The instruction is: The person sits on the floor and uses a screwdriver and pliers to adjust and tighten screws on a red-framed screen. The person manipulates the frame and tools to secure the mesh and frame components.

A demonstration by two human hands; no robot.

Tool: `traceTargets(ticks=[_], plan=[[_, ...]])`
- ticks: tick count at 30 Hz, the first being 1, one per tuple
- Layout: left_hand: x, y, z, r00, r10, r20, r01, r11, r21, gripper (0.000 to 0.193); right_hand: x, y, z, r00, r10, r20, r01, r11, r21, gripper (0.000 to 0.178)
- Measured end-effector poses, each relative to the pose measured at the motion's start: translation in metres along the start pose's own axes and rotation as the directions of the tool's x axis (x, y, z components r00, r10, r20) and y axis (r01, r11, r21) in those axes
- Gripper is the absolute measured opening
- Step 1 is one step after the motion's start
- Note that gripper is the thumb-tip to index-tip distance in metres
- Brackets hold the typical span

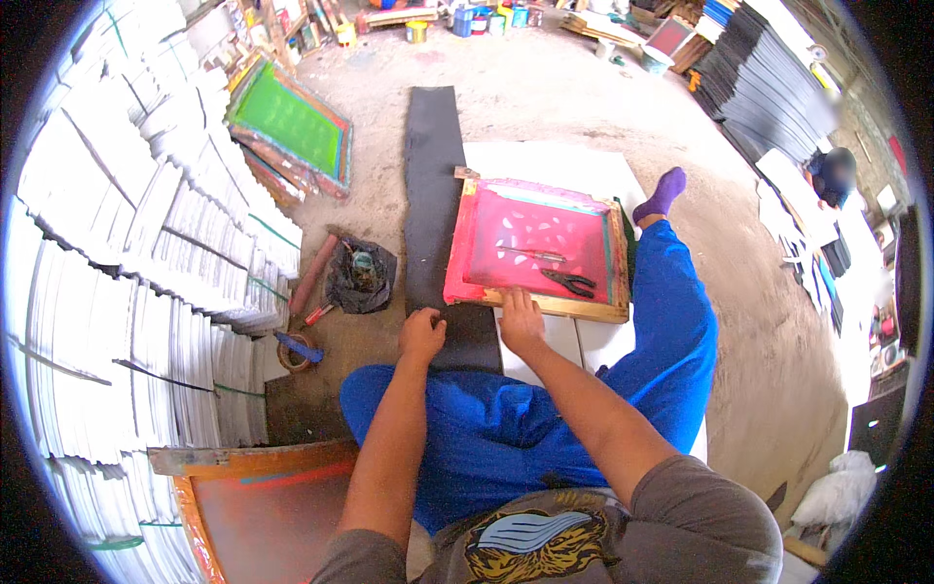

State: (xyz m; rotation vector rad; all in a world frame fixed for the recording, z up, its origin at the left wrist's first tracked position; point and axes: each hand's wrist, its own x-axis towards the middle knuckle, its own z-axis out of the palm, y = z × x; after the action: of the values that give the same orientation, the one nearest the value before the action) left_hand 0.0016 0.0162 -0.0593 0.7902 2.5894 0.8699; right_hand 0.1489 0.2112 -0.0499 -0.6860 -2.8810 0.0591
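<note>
In front of me lies a screen-printing frame [477, 243] with wooden sides and pink-red mesh with pale shapes on it. A screwdriver [541, 255] and black-handled pliers [572, 283] rest on the mesh. My right hand [521, 323] lies against the frame's near wooden edge, fingers stretched over it and holding nothing visible. My left hand [421, 337] is closed beside the frame's near left corner, above a long black strip of sheet [435, 185]. What its curled fingers hold, if anything, is hidden. White boards [486, 156] lie under the frame.
Tall stacks of white sheets [146, 243] line the left. Near them are a black bag [375, 277] with a container, a tape roll [298, 352] and a green-meshed frame [292, 117]. Another frame [272, 496] leans by my left arm. A person [833, 178] is at far right.
</note>
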Motion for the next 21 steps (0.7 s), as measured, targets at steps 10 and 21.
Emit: traceTargets(ticks=[10,21], plan=[[-0.009,0.001,0.006,0.999,-0.040,-0.001,0.039,0.986,-0.163,0.039,0.001,0.057,-0.007,0.985,0.065,0.161,-0.077,0.994,0.074,0.048],[-0.002,0.070,0.011,0.980,-0.121,0.155,0.112,0.992,0.062,0.060,0.018,0.102,-0.058,0.907,0.054,0.418,-0.122,0.983,0.138,0.044]])
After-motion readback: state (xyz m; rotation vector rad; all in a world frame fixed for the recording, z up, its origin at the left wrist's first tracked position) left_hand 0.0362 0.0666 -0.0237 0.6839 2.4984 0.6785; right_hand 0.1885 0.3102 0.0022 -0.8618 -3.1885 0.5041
